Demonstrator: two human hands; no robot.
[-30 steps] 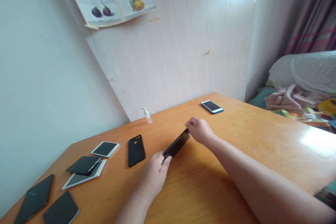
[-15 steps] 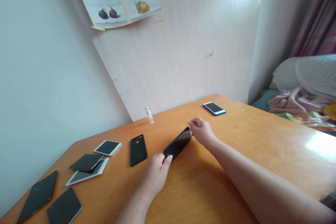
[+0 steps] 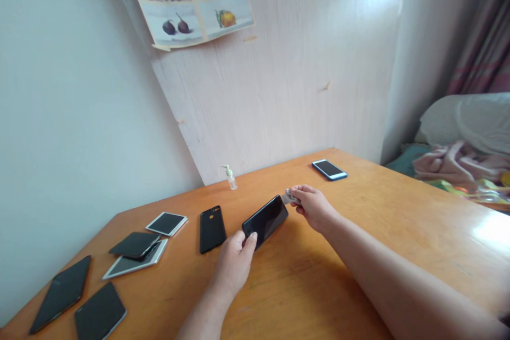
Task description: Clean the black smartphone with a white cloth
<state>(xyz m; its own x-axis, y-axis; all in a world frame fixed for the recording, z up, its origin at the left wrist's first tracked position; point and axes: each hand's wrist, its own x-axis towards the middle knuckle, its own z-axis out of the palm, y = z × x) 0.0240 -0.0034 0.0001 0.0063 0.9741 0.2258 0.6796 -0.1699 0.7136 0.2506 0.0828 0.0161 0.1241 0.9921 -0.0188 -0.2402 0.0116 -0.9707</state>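
Note:
My left hand (image 3: 236, 260) grips a black phone (image 3: 266, 221) by its near end, thumb on the front, and holds it tilted above the table. At the phone's far end, my right hand (image 3: 314, 206) pinches a small crumpled whitish cloth or tissue (image 3: 288, 197), which meets the phone's top edge. To the left of the held phone lies a black phone case (image 3: 212, 229) with a round hole in its back. A small clear pump bottle (image 3: 230, 178) with a pale green top stands behind.
Several phones and tablets lie at the left, among them a white-edged one (image 3: 166, 223) and a black one (image 3: 61, 294). A blue-cased phone (image 3: 330, 169) rests at the back right of the wooden table (image 3: 398, 234). Fruit paintings (image 3: 187, 0) hang on the back board.
The phone's dark front has turned more toward me. My right hand has shifted slightly right and down, and more of the whitish cloth shows. The view has shifted a little.

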